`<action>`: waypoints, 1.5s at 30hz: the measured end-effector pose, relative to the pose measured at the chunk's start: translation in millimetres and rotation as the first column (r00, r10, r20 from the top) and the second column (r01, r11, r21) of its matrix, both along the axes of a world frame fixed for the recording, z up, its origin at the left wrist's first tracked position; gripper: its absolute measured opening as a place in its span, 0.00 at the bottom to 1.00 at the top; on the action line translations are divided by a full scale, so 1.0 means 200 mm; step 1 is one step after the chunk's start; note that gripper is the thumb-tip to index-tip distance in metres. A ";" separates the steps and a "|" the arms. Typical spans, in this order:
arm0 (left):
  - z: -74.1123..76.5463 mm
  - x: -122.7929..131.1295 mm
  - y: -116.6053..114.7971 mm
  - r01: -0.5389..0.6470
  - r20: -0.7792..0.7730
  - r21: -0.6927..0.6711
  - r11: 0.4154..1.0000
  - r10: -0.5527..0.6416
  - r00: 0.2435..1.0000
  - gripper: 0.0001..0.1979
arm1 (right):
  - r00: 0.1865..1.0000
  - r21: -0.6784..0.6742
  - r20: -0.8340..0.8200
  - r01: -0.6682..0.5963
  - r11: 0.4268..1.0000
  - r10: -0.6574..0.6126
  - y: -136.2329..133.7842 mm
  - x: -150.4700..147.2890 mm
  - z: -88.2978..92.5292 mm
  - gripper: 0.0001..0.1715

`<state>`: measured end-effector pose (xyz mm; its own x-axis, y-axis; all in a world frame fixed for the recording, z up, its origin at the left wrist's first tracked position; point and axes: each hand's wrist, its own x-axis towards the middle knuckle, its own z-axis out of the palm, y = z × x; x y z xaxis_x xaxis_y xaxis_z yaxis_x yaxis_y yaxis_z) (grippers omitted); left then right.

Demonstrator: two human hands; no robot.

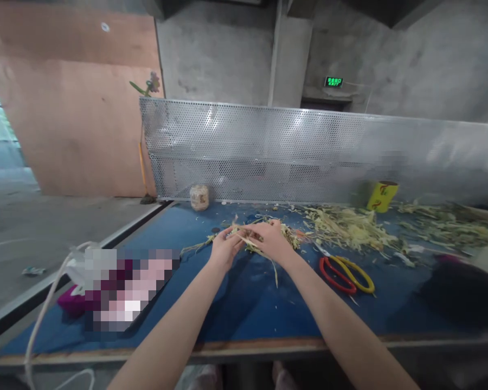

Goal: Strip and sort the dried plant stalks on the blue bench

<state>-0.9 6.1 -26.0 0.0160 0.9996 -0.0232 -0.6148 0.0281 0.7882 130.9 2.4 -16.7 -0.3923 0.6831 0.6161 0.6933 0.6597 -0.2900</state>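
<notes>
Both my hands meet over the middle of the blue table top [244, 303]. My left hand [224, 248] is closed in a pinch on pale yellow-green plant strips [255, 245]. My right hand [271, 238] curls over the same small bundle, fingers closed on it. One thin strand hangs down from the bundle toward me. Scissors with red and yellow handles [345, 273] lie flat on the table just right of my right wrist.
A heap of pale husk-like scraps [350, 227] spreads across the back right. A yellow cup [381, 196] and a small jar [199, 197] stand by the perforated metal screen [293, 151]. A white cable [49, 303] and a blurred-out object lie at front left.
</notes>
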 end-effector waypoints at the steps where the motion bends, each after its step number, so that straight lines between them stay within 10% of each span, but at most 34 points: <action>1: 0.00 0.00 0.00 0.003 0.003 -0.002 1.000 -0.003 1.000 0.09 | 1.000 0.003 -0.031 -0.006 1.000 0.006 0.00 0.00 0.00 0.15; 9: 0.03 0.00 0.00 -0.014 0.039 -0.024 1.000 0.015 0.999 0.05 | 0.893 -0.077 -0.399 -0.257 0.963 0.207 0.03 0.06 0.00 0.12; 21: 0.04 0.00 0.00 -0.027 0.067 -0.005 1.000 0.027 0.997 0.11 | 0.799 -0.412 -0.600 -0.274 0.869 -0.032 0.06 0.09 0.01 0.25; 27: 0.04 -0.01 0.00 0.014 0.048 0.075 0.997 -0.018 0.999 0.13 | 0.862 -0.299 -0.505 -0.115 0.947 -0.054 0.02 0.11 0.05 0.19; 37: 0.04 -0.01 -0.01 0.051 0.012 0.068 0.996 -0.052 0.999 0.19 | 0.868 -0.120 -0.479 -0.211 0.970 0.130 -0.02 0.12 0.07 0.14; 45: 0.06 -0.01 -0.03 0.041 -0.031 0.061 0.997 -0.039 0.999 0.18 | 0.854 -0.439 -0.415 -0.489 0.754 0.313 -0.03 0.16 0.07 0.24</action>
<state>-3.0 0.6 -14.7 0.0566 0.9977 0.0370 -0.5900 0.0035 0.8074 163.3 -3.5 -2.5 -0.5611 0.7484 0.3536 0.2189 0.5461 -0.8086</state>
